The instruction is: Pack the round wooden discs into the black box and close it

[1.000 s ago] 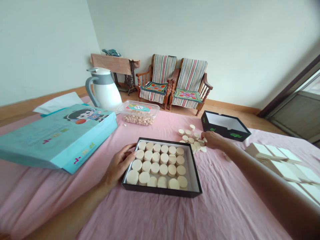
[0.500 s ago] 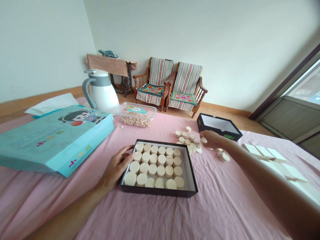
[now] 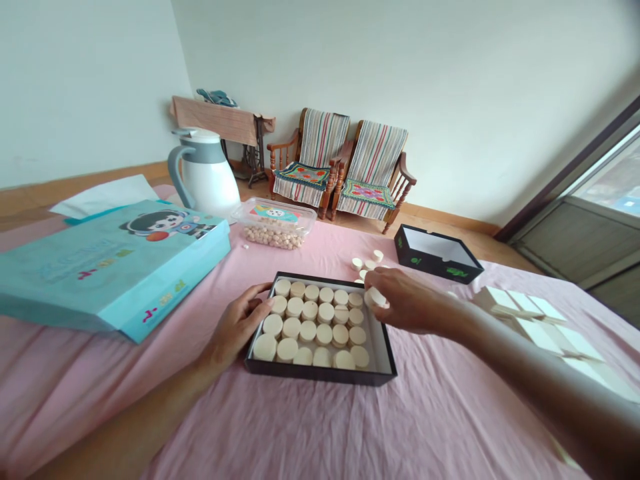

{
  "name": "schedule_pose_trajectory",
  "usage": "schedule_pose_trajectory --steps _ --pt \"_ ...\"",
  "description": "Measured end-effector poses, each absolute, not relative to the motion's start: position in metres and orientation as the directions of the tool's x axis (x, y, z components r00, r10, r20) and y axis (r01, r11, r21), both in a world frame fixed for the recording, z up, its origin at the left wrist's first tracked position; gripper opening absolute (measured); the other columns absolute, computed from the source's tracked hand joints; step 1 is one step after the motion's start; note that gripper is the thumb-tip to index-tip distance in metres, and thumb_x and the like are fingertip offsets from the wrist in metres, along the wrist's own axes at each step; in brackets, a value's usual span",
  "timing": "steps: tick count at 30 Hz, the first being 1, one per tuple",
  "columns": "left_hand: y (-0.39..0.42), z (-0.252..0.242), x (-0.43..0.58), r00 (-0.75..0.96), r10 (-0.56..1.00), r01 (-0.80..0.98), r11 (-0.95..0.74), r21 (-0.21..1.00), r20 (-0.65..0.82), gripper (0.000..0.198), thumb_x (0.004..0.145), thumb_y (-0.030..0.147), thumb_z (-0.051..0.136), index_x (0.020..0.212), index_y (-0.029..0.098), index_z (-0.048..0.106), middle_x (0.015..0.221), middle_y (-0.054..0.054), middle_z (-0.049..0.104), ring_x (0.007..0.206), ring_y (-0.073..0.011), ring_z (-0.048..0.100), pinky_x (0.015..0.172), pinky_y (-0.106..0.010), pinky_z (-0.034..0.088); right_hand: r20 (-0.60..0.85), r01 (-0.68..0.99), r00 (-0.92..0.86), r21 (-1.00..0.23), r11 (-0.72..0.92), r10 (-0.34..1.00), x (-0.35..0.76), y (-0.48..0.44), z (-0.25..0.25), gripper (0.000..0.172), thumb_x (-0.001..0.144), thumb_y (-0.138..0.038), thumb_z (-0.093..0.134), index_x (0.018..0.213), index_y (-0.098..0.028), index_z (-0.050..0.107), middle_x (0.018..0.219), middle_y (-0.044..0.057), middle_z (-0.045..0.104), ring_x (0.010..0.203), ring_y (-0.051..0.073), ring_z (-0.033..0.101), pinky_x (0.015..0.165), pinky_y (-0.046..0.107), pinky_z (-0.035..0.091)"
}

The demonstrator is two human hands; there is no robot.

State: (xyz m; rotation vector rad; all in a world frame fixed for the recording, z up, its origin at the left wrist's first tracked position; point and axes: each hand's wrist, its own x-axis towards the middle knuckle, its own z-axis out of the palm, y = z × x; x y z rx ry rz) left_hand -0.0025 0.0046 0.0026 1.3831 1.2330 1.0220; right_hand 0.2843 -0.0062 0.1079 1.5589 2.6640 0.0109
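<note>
A shallow black box (image 3: 320, 377) with a white inside lies before me, filled with rows of pale round wooden discs (image 3: 308, 331). A bare strip shows along its right inner side. My left hand (image 3: 239, 327) grips the left wall of this box, thumb over the rim. Over the box's upper right edge, my right hand (image 3: 405, 300) pinches a wooden disc (image 3: 376, 297). Behind that hand lie loose discs (image 3: 357, 263) on the pink cloth, partly hidden by it.
A second black box (image 3: 435, 257) stands at the back right. Pale rectangular blocks (image 3: 540, 333) lie at right, partly behind my forearm. At left are a turquoise box (image 3: 115, 267) and a white jug (image 3: 210, 177). A clear tub (image 3: 275, 223) of small beige pieces sits behind.
My right hand has moved left and nearer, from the loose discs to the black box's right edge, carrying a disc. My left hand keeps its hold on the box.
</note>
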Motion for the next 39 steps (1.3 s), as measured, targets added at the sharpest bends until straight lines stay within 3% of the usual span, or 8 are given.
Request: schedule_pose_trajectory --steps 7,15,31,39 --pt "0.004 0.002 -0.004 0.160 0.986 0.139 0.012 0.990 -0.034 0.054 0.079 0.046 0.056 0.123 0.017 0.050 0.087 -0.006 0.069 0.075 -0.0221 0.066 0.060 -0.027 0.052 -0.118 0.875 -0.411 0.227 0.427 0.904 0.252 -0.013 0.092 0.015 0.074 -0.022 0.051 0.082 -0.013 0.060 0.087 0.014 0.067 0.085 0.026 0.061 0.081 0.039 0.038" --pt "0.005 0.001 -0.005 0.171 0.985 0.147 0.009 0.989 -0.035 0.057 0.080 0.046 0.056 0.128 0.018 0.047 0.074 -0.002 0.064 0.070 -0.0192 0.063 0.059 -0.026 0.050 -0.124 0.871 -0.426 0.214 0.443 0.896 0.251 -0.010 0.077 0.015 0.076 -0.025 0.051 0.083 -0.014 0.059 0.086 0.013 0.068 0.082 0.024 0.062 0.085 0.039 0.034" --pt "0.005 0.000 -0.005 0.177 0.984 0.159 0.010 0.987 -0.038 0.058 0.080 0.048 0.055 0.129 0.018 0.046 0.075 -0.002 0.063 0.070 -0.0190 0.062 0.058 -0.025 0.049 -0.006 0.912 -0.372 0.185 0.367 0.928 0.265 0.000 0.080 0.012 0.078 -0.023 0.053 0.085 -0.015 0.059 0.089 0.010 0.065 0.085 0.022 0.060 0.076 0.033 0.036" --pt "0.006 -0.001 -0.006 0.183 0.982 0.173 0.004 0.985 -0.036 0.057 0.080 0.049 0.055 0.128 0.018 0.045 0.073 0.000 0.061 0.067 -0.0178 0.060 0.058 -0.025 0.049 0.036 0.900 -0.382 0.243 0.363 0.923 0.256 -0.007 0.070 0.013 0.083 -0.019 0.047 0.087 -0.015 0.059 0.091 0.011 0.063 0.088 0.024 0.058 0.081 0.036 0.035"
